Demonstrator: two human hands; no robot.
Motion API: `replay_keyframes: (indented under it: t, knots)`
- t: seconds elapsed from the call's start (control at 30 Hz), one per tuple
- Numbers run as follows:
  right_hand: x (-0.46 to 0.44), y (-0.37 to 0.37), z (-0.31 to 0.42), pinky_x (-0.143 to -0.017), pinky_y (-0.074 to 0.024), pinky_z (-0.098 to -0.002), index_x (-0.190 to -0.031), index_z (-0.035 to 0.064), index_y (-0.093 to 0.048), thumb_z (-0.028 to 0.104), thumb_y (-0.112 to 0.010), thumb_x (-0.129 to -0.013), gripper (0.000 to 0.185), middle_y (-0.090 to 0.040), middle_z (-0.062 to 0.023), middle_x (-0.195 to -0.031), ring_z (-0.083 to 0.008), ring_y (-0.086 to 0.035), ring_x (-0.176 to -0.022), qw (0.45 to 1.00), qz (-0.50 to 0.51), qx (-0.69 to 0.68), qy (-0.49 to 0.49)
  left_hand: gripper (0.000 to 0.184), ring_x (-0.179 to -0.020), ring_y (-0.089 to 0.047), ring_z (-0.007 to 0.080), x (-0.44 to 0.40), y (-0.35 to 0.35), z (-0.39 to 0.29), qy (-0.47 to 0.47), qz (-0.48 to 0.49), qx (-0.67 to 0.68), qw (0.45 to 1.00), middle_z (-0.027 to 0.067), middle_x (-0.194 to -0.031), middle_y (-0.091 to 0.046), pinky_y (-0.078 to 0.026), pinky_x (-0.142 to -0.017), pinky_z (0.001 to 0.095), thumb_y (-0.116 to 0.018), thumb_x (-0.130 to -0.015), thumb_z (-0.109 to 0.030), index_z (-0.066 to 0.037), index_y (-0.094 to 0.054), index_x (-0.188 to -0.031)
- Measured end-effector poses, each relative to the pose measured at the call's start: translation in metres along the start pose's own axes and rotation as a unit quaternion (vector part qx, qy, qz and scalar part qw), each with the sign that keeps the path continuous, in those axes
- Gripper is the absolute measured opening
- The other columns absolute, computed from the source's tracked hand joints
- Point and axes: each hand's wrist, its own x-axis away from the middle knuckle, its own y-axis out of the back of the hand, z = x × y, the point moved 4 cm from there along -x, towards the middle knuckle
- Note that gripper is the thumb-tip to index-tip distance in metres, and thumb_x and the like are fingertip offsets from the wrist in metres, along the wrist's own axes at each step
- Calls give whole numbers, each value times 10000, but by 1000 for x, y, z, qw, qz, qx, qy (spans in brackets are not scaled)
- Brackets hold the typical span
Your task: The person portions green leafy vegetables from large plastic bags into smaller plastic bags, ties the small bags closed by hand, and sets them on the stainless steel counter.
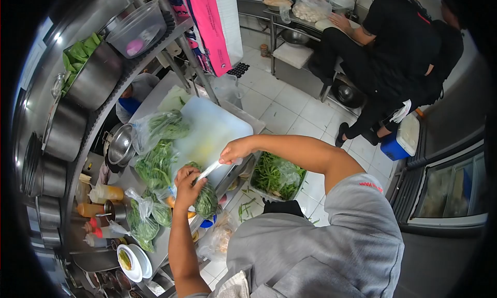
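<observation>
The hands work at close range over the near edge of the surface (164, 90). The right hand (237, 149) pinches one end of a taut white strip (210, 169) between thumb and fingers. The left hand (188, 185) has its fingers curled closed on the other end. The strip, apparently gathered plastic, spans the gap between the hands. A bundle of leafy greens (206, 202), apparently bagged, sits directly below the left hand; the join between strip and bundle is hidden by the fingers.

Handling, as judged: the strip is light, thin and flexible, firm only under tension, and likely slippery if damp. The bundle is probably light to moderate in weight, soft and springy; its leaves bruise under hard squeezing. Grip the strip at its ends with a firm pinch. Support the bundle from beneath with an open palm, or hold it by any gathered plastic, keeping pressure off the leaves.

Adjacent items: a white cutting board (209, 121) lies beyond the hands, and further bagged greens (142, 223) rest to the left of the left hand.
</observation>
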Motion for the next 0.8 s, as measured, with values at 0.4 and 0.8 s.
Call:
replay_keyframes:
  t: [0.4,0.8]
  knots:
    - [26,-30,57,-585,-391,-274,-700,160,-405,383,-419,-928,319,-424,39,-634,-107,-436,-597,913,-118,-388,38,85,-802,-529,280,-56,46,-15,-3,-160,-191,969,83,-865,-564,-436,-723,347,-652,-735,-91,-68,-677,-813]
    - [-21,-88,73,-749,-437,-303,-1101,90,-533,292,-584,-860,319,-597,9,-921,-127,-542,-842,744,166,-604,235,126,-752,-532,136,-66,89,-114,46,-189,248,949,39,-797,-569,-403,-671,228,-546,-830,-85,-1,-625,-779]
